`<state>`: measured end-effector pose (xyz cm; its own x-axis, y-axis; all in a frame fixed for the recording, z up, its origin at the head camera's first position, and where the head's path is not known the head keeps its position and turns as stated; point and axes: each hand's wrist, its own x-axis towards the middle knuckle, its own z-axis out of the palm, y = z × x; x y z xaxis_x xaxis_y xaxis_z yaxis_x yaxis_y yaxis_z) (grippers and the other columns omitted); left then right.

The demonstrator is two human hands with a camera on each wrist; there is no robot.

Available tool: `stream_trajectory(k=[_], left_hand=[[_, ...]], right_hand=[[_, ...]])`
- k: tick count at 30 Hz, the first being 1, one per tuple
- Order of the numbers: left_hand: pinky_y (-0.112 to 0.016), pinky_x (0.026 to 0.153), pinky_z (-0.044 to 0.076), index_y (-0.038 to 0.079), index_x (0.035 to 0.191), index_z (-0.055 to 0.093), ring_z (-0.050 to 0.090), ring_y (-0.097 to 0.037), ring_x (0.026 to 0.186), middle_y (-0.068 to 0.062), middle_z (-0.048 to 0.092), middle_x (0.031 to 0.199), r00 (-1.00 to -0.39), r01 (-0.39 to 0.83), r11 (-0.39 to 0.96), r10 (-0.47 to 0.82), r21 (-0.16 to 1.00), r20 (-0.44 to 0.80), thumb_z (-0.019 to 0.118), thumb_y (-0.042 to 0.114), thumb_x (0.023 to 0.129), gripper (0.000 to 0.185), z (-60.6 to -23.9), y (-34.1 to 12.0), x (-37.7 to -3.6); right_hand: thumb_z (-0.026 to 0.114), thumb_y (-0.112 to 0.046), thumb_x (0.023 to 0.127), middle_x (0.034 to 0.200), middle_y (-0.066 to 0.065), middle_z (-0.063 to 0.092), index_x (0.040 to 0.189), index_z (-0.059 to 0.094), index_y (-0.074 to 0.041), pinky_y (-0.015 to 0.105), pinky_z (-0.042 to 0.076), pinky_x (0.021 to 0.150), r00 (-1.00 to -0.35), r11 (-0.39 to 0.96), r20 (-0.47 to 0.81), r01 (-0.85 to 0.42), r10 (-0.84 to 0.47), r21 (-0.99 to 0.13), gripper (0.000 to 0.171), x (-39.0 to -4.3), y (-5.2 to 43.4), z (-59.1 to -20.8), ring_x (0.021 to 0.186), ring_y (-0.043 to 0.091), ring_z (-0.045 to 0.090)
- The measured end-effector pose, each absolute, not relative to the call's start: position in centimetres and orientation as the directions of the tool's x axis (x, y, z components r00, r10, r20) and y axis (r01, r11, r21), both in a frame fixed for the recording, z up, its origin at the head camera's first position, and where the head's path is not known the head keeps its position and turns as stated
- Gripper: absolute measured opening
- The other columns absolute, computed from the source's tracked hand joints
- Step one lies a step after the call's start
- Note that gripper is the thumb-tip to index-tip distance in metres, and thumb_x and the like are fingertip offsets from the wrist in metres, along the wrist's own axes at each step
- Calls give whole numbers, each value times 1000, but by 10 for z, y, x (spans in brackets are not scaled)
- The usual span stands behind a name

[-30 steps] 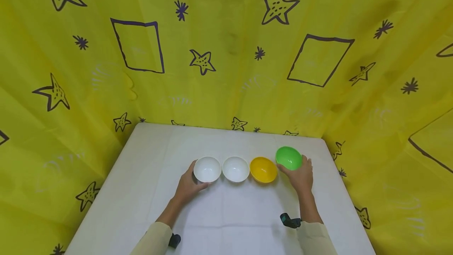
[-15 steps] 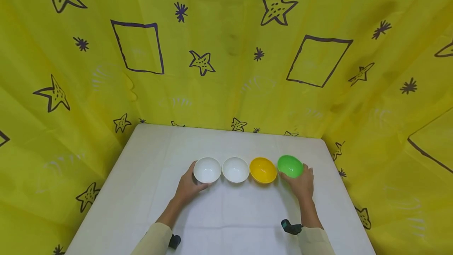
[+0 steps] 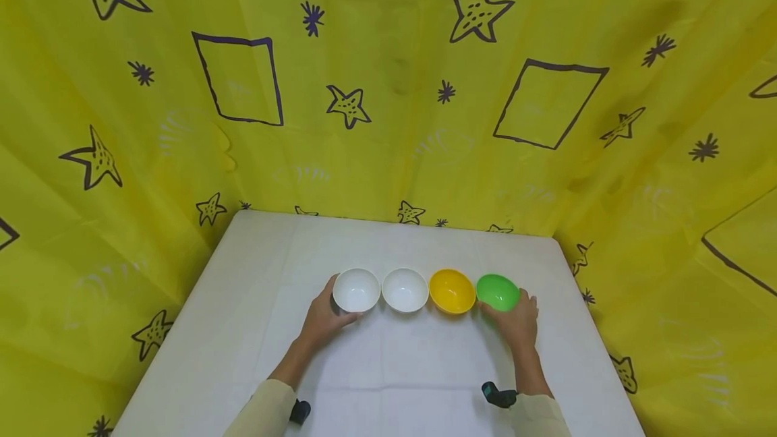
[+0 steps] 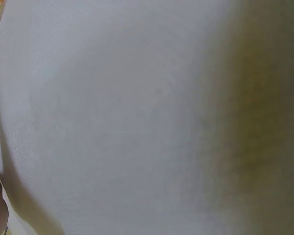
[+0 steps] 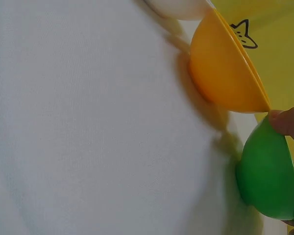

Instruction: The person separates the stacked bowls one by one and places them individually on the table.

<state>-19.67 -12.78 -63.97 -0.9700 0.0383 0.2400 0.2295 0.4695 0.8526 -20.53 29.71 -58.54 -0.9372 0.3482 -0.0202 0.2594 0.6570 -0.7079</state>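
Note:
Four bowls are too many to count here, so I name each: a white bowl [image 3: 356, 290] at the left end, a second white bowl [image 3: 405, 290], a yellow-orange bowl [image 3: 452, 292] and a green bowl [image 3: 498, 293] at the right end, in one row. My left hand [image 3: 324, 315] holds the left white bowl by its side, thumb at the near rim. With thumb and fingers on either side, my right hand [image 3: 514, 319] grips the green bowl. In the right wrist view, the green bowl [image 5: 269, 171] stands close beside the yellow-orange bowl [image 5: 228, 63], thumb between their rims.
A white cloth covers the table [image 3: 376, 369]. Yellow curtain [image 3: 388, 154] with drawn stars and frames surrounds its back and sides. A dark device [image 3: 499, 395] sits at the right wrist, another dark device [image 3: 300, 412] at the left.
My right hand has brought the green bowl toward me and down, into line with the row. My left hand and the other bowls have stayed in place.

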Motion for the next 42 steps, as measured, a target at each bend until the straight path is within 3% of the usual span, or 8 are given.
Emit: stream_trajectory(k=[16,26,37,42], left_hand=[[-62,116,38,-5,159,34,48,-46,141,-29,48,154,-981,177,502,22,846,192,98,30,73,113,-636,-130,-198],[-63,117,36,-4,162,29,43,-48,144,-31,43,157,-989,122,543,-3,831,148,97,34,73,118,-638,-137,-202],[-63,118,33,-9,160,26,40,-50,145,-33,38,160,-989,130,558,13,820,148,95,32,76,117,-634,-143,-202],[-63,119,33,-9,161,25,39,-49,146,-32,37,161,-991,121,563,15,817,136,95,31,77,116,-633,-145,-202]], right_hand=[[87,-34,81,146,36,41,151,31,14,74,30,112,-952,680,-25,236,304,-694,102,-208,296,-588,146,59,19],[87,-34,82,148,37,40,151,31,15,73,22,117,-966,689,-29,203,255,-695,103,-210,293,-588,150,60,11],[89,-35,79,145,37,43,149,33,16,72,25,115,-973,704,-6,171,231,-689,104,-211,291,-590,148,60,16],[88,-35,79,146,37,43,150,33,16,72,19,119,-976,715,-7,164,217,-680,103,-211,290,-590,149,60,16]])
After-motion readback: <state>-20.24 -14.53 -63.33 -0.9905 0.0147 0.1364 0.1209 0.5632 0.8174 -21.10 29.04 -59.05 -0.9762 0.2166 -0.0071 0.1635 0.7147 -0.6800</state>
